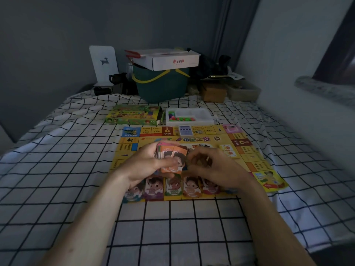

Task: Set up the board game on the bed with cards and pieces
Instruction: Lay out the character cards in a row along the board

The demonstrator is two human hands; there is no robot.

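A thick stack of colourful paper game notes [172,158] is gripped in the left hand [148,164] above the yellow game board [247,160] on the checked bedsheet [57,169]; the right hand [213,166] is held beside it, fingers curled, apparently empty; farther off, a white tray of coloured pieces [190,117] is seen

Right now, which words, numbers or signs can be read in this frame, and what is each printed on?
"中国之旅": title on the game board.
"100", "500", "1000": the row of money notes along the board's near edge.
White question marks: two brown board squares.
Red logo and text on the white box: too blurred.
Stack of notes held by the left hand: unreadable.
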